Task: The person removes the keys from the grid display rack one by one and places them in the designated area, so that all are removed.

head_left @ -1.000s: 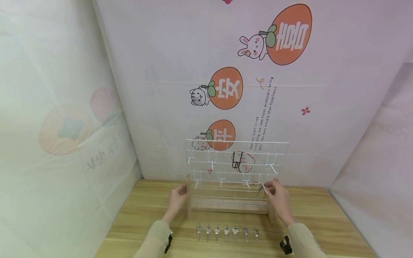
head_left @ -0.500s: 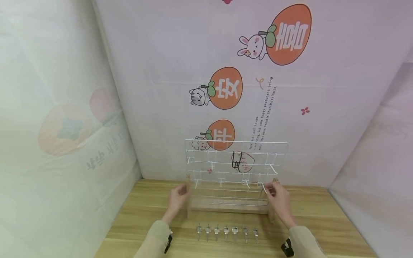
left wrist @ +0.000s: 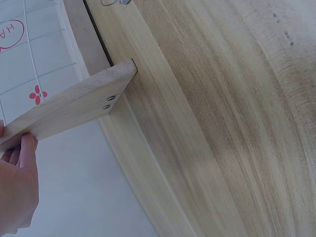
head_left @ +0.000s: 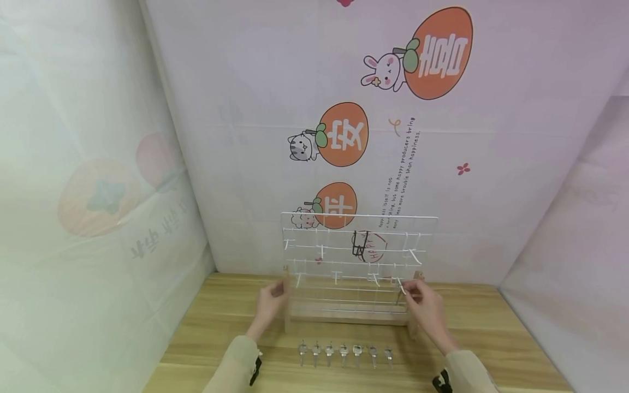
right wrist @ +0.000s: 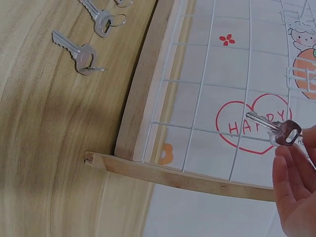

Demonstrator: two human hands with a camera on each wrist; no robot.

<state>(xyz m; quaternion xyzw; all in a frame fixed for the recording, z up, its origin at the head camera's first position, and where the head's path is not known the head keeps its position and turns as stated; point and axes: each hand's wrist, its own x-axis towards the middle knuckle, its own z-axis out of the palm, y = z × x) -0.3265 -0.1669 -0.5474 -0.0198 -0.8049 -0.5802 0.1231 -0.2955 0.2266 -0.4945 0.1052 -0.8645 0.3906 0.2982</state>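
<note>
A white wire grid rack [head_left: 361, 217] stands in a wooden frame on the table, with several white hooks sticking out from it. My left hand [head_left: 271, 300] grips the rack's left wooden upright, its fingers and thumb on either side of the board [left wrist: 74, 101] in the left wrist view. At the right end of the lower hook row, my right hand [head_left: 425, 300] is at a hook [head_left: 402, 285]. The fingertips of that hand pinch a silver key [right wrist: 282, 131] at its head end; the ring is mostly hidden behind them. Its blade hangs down in front of the grid.
Several silver keys with rings [head_left: 344, 355] lie in a row on the wooden table [head_left: 236, 327] before the rack. A black hook piece [head_left: 360, 246] hangs on the upper grid. White printed cloth [head_left: 245, 164] stands behind and at both sides.
The key at the right hook has swung from a leftward slant to nearly upright. My right forearm has shifted slightly right and down, while my left hand stays on the upright.
</note>
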